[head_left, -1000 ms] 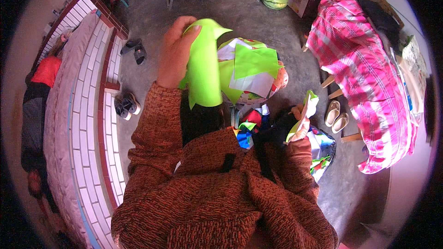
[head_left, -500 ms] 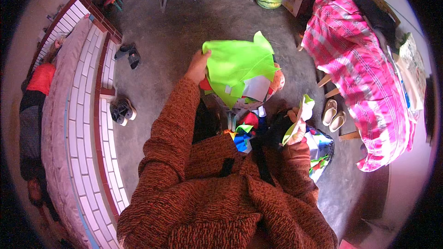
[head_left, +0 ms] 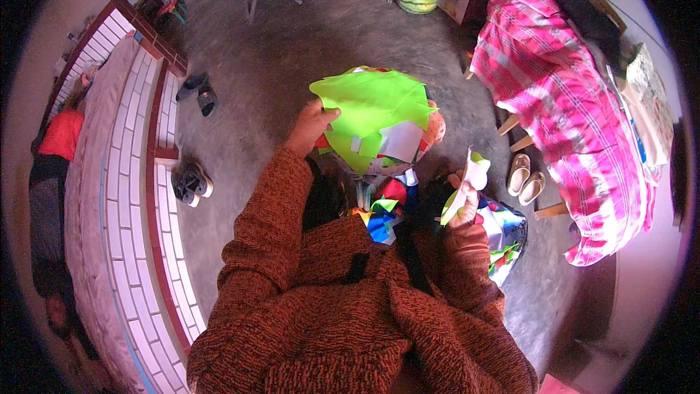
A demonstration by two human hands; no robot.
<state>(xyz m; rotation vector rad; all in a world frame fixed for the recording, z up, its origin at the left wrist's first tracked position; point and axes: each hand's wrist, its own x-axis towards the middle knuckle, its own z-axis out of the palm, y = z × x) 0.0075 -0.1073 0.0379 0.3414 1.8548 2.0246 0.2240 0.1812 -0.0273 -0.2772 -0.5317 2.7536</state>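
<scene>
Below, largest first. Pink cloth (head_left: 576, 124) over a frame, far right. Concrete floor (head_left: 292, 51). Green sheet (head_left: 372, 98) atop a stack of coloured scraps, ahead of my chest: I judge it light, limp, easily creased; best pinched at an edge. Left hand (head_left: 310, 128) closed on the sheet's near-left edge. Right hand (head_left: 463, 204) gripping a small pale scrap (head_left: 470, 179).

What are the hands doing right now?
Left hand: closed on the edge of a bright green cloth piece.
Right hand: closed on a small pale scrap.
</scene>
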